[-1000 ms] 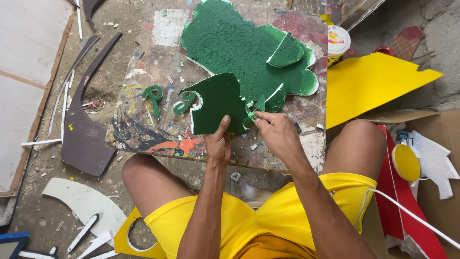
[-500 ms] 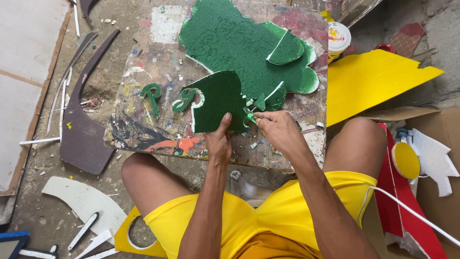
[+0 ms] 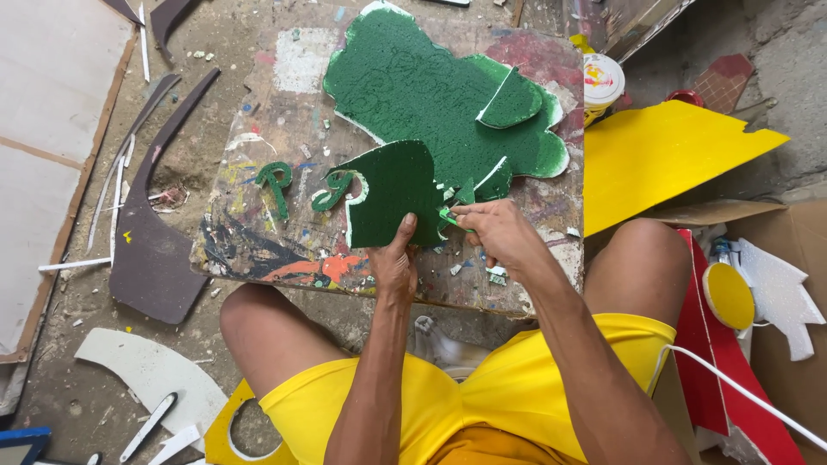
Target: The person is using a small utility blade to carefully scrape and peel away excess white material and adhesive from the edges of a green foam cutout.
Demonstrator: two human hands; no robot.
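Observation:
My left hand [image 3: 394, 267] pinches the lower edge of a dark green foam piece [image 3: 392, 202] lying on a paint-stained wooden board [image 3: 258, 215]. My right hand [image 3: 500, 237] grips a small green-handled cutter [image 3: 454, 219] at the piece's right edge. Behind them lies a large green foam sheet [image 3: 413, 95] with a smaller green offcut [image 3: 510, 99] on top. Two cut green foam letters [image 3: 276, 182] rest on the board to the left of the piece.
A yellow sheet [image 3: 663, 159] lies to the right, beside a paint pot [image 3: 601, 82]. Brown curved offcuts [image 3: 151, 254] and white scraps [image 3: 146, 370] lie on the floor at left. Red and white foam shapes [image 3: 758, 293] sit by my right knee.
My right hand has shifted slightly down the right edge of the dark green piece with the cutter. My left hand keeps its hold.

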